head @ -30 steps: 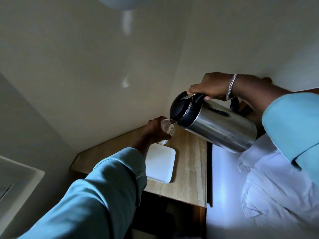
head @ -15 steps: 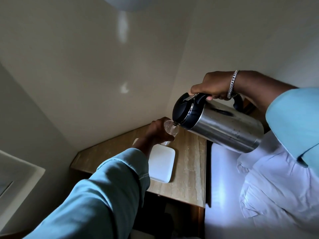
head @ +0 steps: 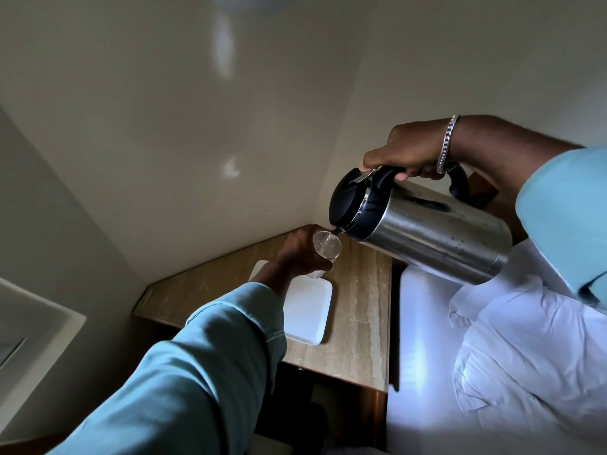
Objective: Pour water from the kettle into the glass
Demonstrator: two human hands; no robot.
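A steel kettle [head: 430, 233] with a black lid and handle is tipped steeply to the left, its spout right over the rim of a clear glass [head: 326, 247]. My right hand [head: 404, 156], with a silver bracelet on its wrist, grips the kettle's black handle from above. My left hand [head: 300, 252] is wrapped around the glass and holds it a little above a white square tray [head: 307, 318] on the wooden side table [head: 361, 323]. Water shows inside the glass; the glass's lower part is hidden by my fingers.
The side table stands in a corner between two pale walls. A bed with a white sheet and a crumpled white cloth [head: 525, 349] lies directly to the right of the table. A pale ledge [head: 29, 330] juts in at the far left.
The kettle and the glass keep the same pose against each other, spout at the rim. Both hands have shifted only slightly in the view as my head moved.
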